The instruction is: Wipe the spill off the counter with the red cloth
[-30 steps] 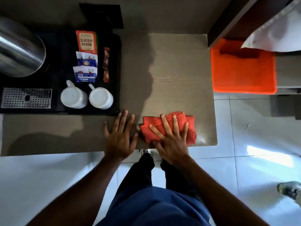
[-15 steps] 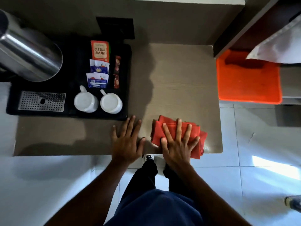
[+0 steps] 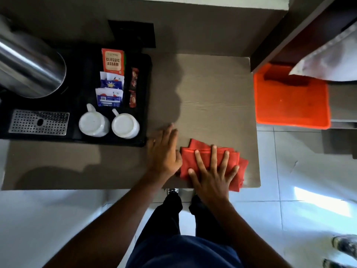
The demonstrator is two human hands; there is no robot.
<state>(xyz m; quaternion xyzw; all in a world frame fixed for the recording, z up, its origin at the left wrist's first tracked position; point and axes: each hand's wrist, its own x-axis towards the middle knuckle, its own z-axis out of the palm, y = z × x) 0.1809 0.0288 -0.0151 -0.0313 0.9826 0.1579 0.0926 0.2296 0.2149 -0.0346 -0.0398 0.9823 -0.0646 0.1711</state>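
counter (image 3: 212,89) shows no visible spill; right hand (image 3: 211,176), flat and spread, has pushed red cloth (image 3: 204,159) rightward; left hand (image 3: 164,153) open, empty.

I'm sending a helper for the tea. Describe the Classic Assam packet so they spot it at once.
Find the black tray on the counter's left half, beside the steel kettle. Behind the two upturned white mugs stands a column of sachets; the Classic Assam packet is the farthest one. It alone is orange-red with large pale lettering, while those before it are white and blue.
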